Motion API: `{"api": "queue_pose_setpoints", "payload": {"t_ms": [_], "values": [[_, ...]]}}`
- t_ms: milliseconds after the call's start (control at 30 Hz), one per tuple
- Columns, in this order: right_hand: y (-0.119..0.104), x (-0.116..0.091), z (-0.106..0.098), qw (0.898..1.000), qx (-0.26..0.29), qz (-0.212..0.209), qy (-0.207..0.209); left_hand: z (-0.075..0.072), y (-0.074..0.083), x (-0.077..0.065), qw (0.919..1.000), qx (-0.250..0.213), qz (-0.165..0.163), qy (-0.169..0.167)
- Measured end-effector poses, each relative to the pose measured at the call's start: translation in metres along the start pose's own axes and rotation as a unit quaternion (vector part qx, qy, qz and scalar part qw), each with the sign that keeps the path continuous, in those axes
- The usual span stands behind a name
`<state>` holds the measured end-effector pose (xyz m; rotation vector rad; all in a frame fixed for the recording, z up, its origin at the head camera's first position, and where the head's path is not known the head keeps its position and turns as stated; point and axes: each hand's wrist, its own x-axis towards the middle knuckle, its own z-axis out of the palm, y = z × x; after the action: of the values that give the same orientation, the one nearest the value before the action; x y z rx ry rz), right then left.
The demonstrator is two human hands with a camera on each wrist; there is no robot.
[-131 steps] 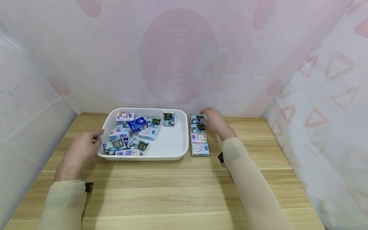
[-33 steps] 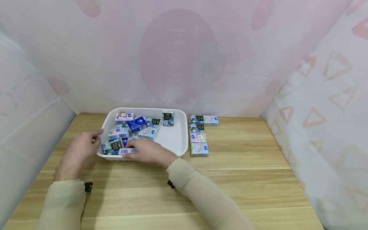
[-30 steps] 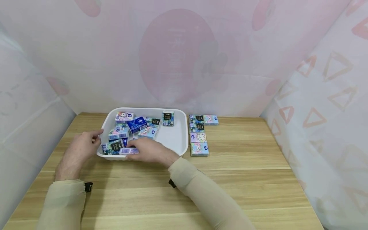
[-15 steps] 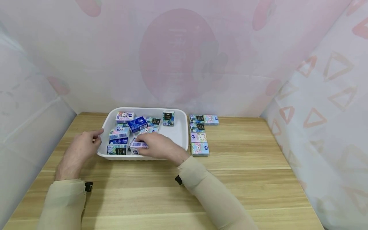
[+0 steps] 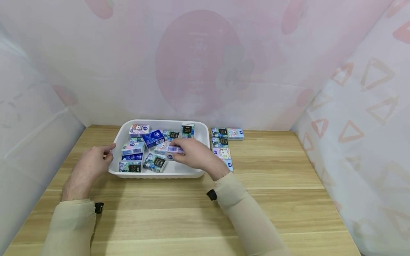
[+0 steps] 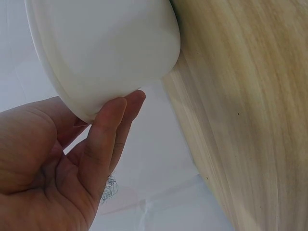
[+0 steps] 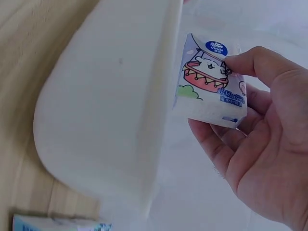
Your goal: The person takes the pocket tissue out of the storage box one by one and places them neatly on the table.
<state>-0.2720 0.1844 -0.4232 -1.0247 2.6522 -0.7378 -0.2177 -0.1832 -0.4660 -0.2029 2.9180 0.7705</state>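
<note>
Right hand [image 5: 193, 153] is pinching a rectangular lilac-and-white tissue pack [image 7: 206, 94] over the white rounded plastic tray [image 5: 176, 175], near frame centre.
Edges are being grasped, probably for security; at left, the left hand [image 5: 92, 161] is gripping the tray rim, apparently steadying it.

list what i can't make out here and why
Head: part of the row's nearest pack, behind the right hand.
Head: fine print on the upper blue pack, too small.
Left wrist: much of the white tray, cut off by the top edge.
Right wrist: the tray's contents, behind its wall.
</note>
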Motion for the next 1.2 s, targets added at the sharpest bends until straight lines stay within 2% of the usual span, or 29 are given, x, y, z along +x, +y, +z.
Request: {"api": "queue_pose_setpoints", "payload": {"t_ms": [467, 767, 1200], "values": [[0.044, -0.025, -0.032, 0.995, 0.022, 0.070, 0.062, 0.000, 0.001, 0.000, 0.9999, -0.007, -0.010, -0.004], [0.071, -0.042, -0.045, 0.991, 0.029, 0.096, 0.091, 0.000, 0.001, 0.000, 0.9999, -0.010, -0.006, -0.004], [0.116, -0.066, -0.058, 0.982, 0.071, 0.123, 0.127, 0.000, 0.002, -0.001, 1.0000, -0.005, -0.002, 0.002]]}}
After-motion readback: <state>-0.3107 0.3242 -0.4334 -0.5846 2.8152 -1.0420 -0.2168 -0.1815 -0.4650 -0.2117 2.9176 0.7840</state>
